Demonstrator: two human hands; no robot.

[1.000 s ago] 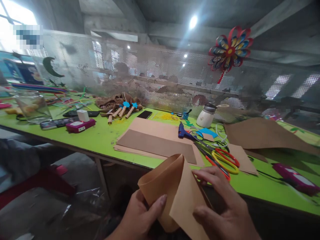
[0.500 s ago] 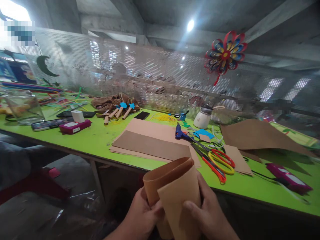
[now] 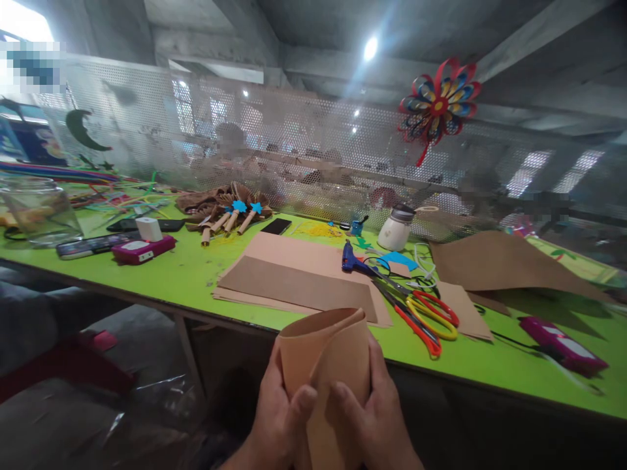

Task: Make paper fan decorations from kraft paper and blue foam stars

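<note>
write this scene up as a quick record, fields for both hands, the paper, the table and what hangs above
left hand: grips the rolled paper, thumb in front
right hand: grips its other side, thumb in front
paper shape: loose roll, top open, edges overlapping
green table: brown sheets, blue glue gun, scissors
hanging: flower ornament

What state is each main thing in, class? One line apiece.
Brown paper, loosely rolled, open at the top
Left hand, gripping the paper
Right hand, gripping the paper
Scissors, lying down, opening unclear
Glue gun, lying on its side
Phone, flat, screen dark
Glass jar, upright
White bottle, upright, lid on
Ceiling light, lit
</note>
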